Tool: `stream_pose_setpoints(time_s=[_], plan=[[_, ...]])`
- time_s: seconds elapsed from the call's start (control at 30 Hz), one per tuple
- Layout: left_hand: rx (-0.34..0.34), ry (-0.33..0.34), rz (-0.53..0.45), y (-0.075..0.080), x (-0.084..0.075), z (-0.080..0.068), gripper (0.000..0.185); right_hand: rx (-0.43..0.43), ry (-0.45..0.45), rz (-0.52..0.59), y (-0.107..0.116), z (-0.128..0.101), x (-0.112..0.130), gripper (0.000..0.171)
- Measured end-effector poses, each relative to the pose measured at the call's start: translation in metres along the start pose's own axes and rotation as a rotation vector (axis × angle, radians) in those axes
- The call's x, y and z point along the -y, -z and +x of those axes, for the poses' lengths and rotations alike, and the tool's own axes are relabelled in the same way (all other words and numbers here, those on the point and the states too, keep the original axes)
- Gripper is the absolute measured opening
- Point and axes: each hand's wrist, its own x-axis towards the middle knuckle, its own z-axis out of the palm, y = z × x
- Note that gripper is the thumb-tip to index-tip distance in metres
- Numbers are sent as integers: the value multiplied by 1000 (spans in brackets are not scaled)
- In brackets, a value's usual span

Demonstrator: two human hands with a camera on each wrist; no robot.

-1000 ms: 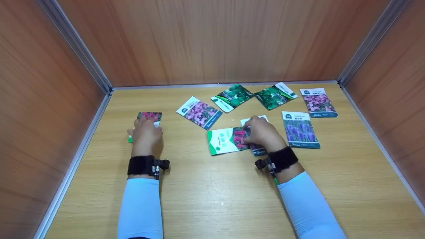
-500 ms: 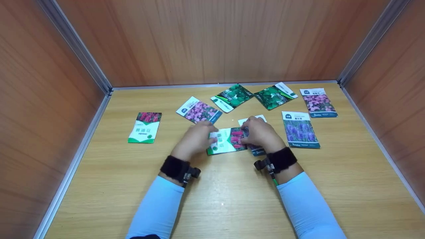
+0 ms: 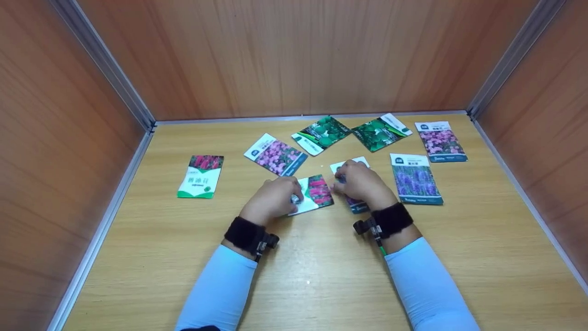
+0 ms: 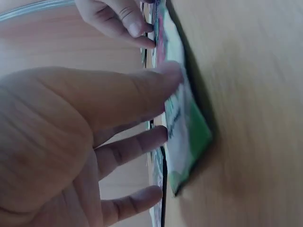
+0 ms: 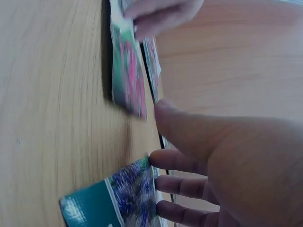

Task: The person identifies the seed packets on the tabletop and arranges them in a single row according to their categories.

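Head: left hand (image 3: 272, 198) pinches the green-and-white packet (image 3: 316, 192) over the desk (image 3: 303, 285); right hand (image 3: 363, 184), loose, touches the purple-flower packet (image 3: 357, 205) just beside it. Left wrist: left thumb (image 4: 163, 81) on packet face. Right wrist: right thumb (image 5: 175, 124) clear of its packet.

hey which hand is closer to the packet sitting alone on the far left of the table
Left. The left hand is right of the lone packet, pinching a pink-flowered packet; the right hand is farther right, touching a purple-flowered packet.
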Motion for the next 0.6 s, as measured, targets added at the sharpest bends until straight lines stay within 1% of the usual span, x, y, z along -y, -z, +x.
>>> stream_pose_setpoints(time_s=[0.13, 0.27, 0.43, 0.53, 0.6], plan=[[-13, 64, -2, 6, 6, -6, 34, -11, 16, -18, 1, 1, -6, 50], [-11, 155, -17, 14, 16, -12, 41, -23, 32, -32, 1, 2, -14, 53], [27, 283, -60, 26, 28, -23, 42, -22, -4, -41, 2, 4, -20, 58], [67, 329, -72, 34, 32, -29, 43, -21, -17, -74, 2, 3, -18, 61], [83, 347, -77, 38, 34, -32, 43, -17, 8, -102, 3, 3, -12, 62]])
